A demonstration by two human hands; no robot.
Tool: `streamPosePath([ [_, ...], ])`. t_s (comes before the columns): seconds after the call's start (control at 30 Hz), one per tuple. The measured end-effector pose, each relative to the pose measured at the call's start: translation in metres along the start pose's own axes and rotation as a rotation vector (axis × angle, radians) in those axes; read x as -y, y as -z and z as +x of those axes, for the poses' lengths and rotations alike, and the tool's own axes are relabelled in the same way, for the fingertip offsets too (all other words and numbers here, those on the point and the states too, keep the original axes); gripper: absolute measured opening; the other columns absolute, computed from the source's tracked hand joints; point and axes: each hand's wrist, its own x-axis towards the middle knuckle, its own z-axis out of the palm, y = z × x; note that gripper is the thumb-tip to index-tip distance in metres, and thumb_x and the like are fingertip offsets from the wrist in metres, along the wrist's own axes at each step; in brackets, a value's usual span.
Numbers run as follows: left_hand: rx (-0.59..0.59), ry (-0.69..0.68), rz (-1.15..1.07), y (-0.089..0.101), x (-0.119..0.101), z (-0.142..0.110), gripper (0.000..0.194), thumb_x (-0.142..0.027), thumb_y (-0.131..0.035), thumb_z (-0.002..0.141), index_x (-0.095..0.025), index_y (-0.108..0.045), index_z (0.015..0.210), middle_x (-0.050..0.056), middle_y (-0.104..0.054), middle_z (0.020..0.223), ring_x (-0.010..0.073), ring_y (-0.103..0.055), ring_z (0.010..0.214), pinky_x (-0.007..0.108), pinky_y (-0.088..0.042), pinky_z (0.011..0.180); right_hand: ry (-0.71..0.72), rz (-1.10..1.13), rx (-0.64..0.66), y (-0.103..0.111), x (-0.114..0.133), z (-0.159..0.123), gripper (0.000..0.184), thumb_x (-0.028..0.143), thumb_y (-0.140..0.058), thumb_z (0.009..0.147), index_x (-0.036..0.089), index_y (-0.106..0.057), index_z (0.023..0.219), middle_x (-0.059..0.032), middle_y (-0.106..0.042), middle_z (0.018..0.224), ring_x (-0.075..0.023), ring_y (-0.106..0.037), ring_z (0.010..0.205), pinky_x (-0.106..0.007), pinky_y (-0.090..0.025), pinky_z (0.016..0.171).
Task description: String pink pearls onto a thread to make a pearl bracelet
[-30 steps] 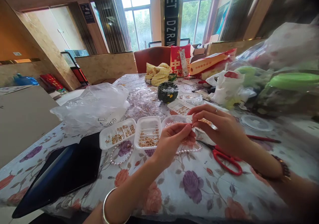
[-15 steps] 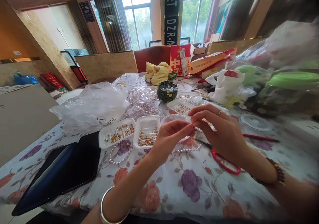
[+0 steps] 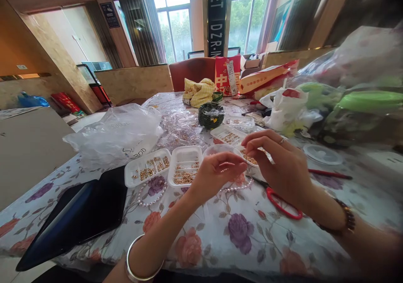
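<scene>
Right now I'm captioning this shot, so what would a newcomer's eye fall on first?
Probably the bare left hand and bare right hand, fingertips close together right of centre; anything pinched there is too small to tell. Next, the red-handled, dark-bladed scissors beside the right wrist, and the two white plastic trays holding small gold beads, left of the left hand. At lower left, the glossy black flat object also stands out.

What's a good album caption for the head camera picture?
Left hand and right hand above a floral tablecloth, near divided trays of golden beads, pearly bead loop, red-handled scissors.
</scene>
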Motion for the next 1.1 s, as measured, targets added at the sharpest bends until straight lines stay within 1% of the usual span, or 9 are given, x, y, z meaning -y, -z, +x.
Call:
streamPosePath([
  [0.1,0.026,-0.014,0.009,0.001,0.002,0.0,0.007,-0.024,-0.069,0.069,-0.019,-0.069,0.074,0.002,-0.066,0.075,0.0094,-0.059,0.068,0.022,-0.048,0.066,-0.052,0.088,-0.006,-0.001,-0.002,0.0,0.017,0.008,-0.048,0.083,0.021,-0.049,0.074,0.0,-0.06,0.085,-0.0109,-0.057,0.077,-0.023,-0.043,0.07],
  [0.17,0.038,-0.024,0.015,0.001,0.003,0.001,0.008,-0.025,-0.068,0.07,-0.019,-0.068,0.075,0.002,-0.066,0.077,0.0096,-0.06,0.069,0.022,-0.048,0.067,-0.152,0.211,0.018,-0.002,-0.003,0.0,0.015,0.011,-0.049,0.084,0.021,-0.05,0.072,0.0001,-0.06,0.083,-0.0107,-0.056,0.076,-0.023,-0.042,0.069],
  [0.33,0.031,-0.054,0.09,0.002,0.002,0.002,0.009,-0.025,-0.067,0.07,-0.017,-0.066,0.074,0.002,-0.067,0.076,0.0108,-0.062,0.071,0.023,-0.05,0.069,-0.474,0.618,0.173,-0.005,-0.006,-0.001,0.016,0.026,-0.046,0.088,0.02,-0.053,0.075,0.0009,-0.057,0.071,-0.0085,-0.048,0.06,-0.022,-0.039,0.055],
  [0.47,0.005,-0.181,0.294,0.002,0.002,0.002,0.008,-0.023,-0.065,0.072,-0.016,-0.066,0.075,0.003,-0.068,0.077,0.0135,-0.063,0.074,0.026,-0.051,0.07,-0.575,0.783,0.332,-0.004,-0.009,0.002,0.019,0.028,-0.047,0.086,0.018,-0.052,0.07,0.0021,-0.05,0.059,-0.0063,-0.037,0.048,-0.021,-0.032,0.045],
  [0.53,0.003,-0.29,0.417,0.001,0.003,0.001,0.006,-0.02,-0.063,0.074,-0.016,-0.067,0.076,0.004,-0.068,0.078,0.0135,-0.062,0.075,0.027,-0.05,0.073,-0.592,0.803,0.399,-0.002,-0.01,0.003,0.018,0.025,-0.048,0.084,0.018,-0.05,0.068,0.0019,-0.05,0.059,-0.0059,-0.037,0.047,-0.021,-0.03,0.043],
  [0.6,0.005,-0.34,0.482,0.0,0.004,0.001,0.006,-0.019,-0.062,0.074,-0.016,-0.067,0.075,0.004,-0.068,0.077,0.013,-0.062,0.074,0.027,-0.049,0.073,-0.569,0.725,0.411,0.0,-0.01,0.003,0.015,0.02,-0.047,0.081,0.018,-0.049,0.067,0.0029,-0.048,0.056,-0.0061,-0.039,0.047,-0.021,-0.031,0.043],
  [0.77,-0.01,-0.273,0.422,-0.001,0.005,0.001,0.008,-0.023,-0.064,0.073,-0.015,-0.066,0.073,0.004,-0.069,0.075,0.0123,-0.063,0.071,0.025,-0.05,0.069,-0.5,0.526,0.357,0.005,-0.003,0.003,0.015,0.013,-0.045,0.079,0.018,-0.051,0.066,0.0045,-0.046,0.052,-0.0063,-0.04,0.048,-0.02,-0.032,0.045],
  [0.93,-0.018,-0.185,0.317,-0.002,0.008,0.0,0.011,-0.026,-0.065,0.072,-0.016,-0.065,0.074,0.004,-0.068,0.075,0.0126,-0.062,0.07,0.026,-0.051,0.068,-0.533,0.61,0.295,0.003,-0.002,0.003,0.015,0.018,-0.045,0.081,0.018,-0.049,0.066,0.0034,-0.047,0.054,-0.0071,-0.039,0.048,-0.022,-0.032,0.044],
  [1.1,-0.062,-0.2,0.269,-0.004,0.009,-0.001,0.012,-0.023,-0.066,0.07,-0.016,-0.06,0.063,0.003,-0.067,0.072,0.011,-0.059,0.067,0.025,-0.049,0.066,-0.554,0.68,0.235,0.001,0.002,0.001,0.016,0.018,-0.047,0.081,0.018,-0.047,0.065,0.004,-0.046,0.054,-0.0066,-0.039,0.048,-0.022,-0.033,0.045],
])
